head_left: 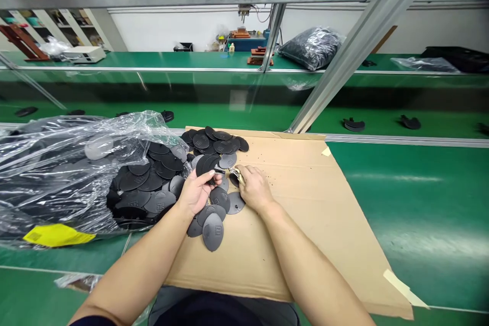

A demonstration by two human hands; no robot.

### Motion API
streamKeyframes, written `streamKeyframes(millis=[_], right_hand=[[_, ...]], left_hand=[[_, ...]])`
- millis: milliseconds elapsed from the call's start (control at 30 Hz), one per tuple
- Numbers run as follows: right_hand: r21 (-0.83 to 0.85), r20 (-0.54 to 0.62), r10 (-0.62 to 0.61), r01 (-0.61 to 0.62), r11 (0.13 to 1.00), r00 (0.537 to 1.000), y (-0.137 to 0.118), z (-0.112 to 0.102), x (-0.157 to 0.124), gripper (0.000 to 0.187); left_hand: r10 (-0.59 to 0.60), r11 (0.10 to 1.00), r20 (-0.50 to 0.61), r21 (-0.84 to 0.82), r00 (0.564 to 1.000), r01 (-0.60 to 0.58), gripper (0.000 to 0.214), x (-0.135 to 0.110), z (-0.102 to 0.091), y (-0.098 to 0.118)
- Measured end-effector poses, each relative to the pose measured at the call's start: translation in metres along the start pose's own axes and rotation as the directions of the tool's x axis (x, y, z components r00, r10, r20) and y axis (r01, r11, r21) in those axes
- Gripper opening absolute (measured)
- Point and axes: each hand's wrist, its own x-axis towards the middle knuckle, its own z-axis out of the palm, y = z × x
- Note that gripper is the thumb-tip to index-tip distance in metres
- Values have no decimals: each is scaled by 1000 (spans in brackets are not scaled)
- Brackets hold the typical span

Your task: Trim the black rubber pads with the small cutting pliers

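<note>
My left hand is closed around a black oval plastic piece, held up over a heap of the same pieces on a cardboard sheet. My right hand is curled beside it, gripping a small metal tool whose tip points at the held piece. More black oval pieces spill from a clear plastic bag on the left. Small dark crumbs dot the cardboard near my right hand.
The cardboard lies on a green bench. A green conveyor belt runs behind it with a few black parts. A slanted metal post rises at centre right. A yellow label sits under the bag.
</note>
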Motion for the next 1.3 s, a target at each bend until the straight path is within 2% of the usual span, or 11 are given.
streamKeyframes(millis=[333,600,700,767,833,933,1000,1100,1200,1233,1300], right_hand=[[92,27,65,-67,993,998,7,-9,0,39],[455,-155,273,-177,873,950,16,-11,-2,27],[660,-106,348,-196,725,931,11,-13,-2,24],[831,-14,372,-196,521,928,5,-17,-3,25],[943,115,340,-210,257,933,-4,-21,-5,32],[941,340,235,-330,-82,911,-17,-25,-8,40],[883,456,172,-421,-208,873,-23,-24,-10,40],[833,507,112,-453,-316,855,-27,-21,-11,37],[852,444,118,-377,-364,888,-27,-21,-10,39],[874,410,136,-346,-342,902,-26,-21,-10,43],[933,328,182,-288,-213,927,-27,-20,-11,49]], left_hand=[[-47,996,59,85,997,42,27,0,-2,-2],[11,995,118,97,993,-23,28,-1,-4,-3],[28,992,110,116,994,-41,29,-2,-3,-4],[63,985,96,154,993,-77,32,-2,-2,-5],[99,973,96,197,990,-117,39,-3,-2,-7],[118,958,148,242,982,-151,51,-4,-3,-11],[112,949,178,272,978,-158,49,-5,-3,-12],[100,945,153,296,983,-142,38,-6,-2,-12],[113,964,50,236,992,-122,37,-6,3,-8],[122,971,11,205,992,-121,38,-6,4,-7],[134,979,-44,158,990,-125,39,-5,7,-6]])
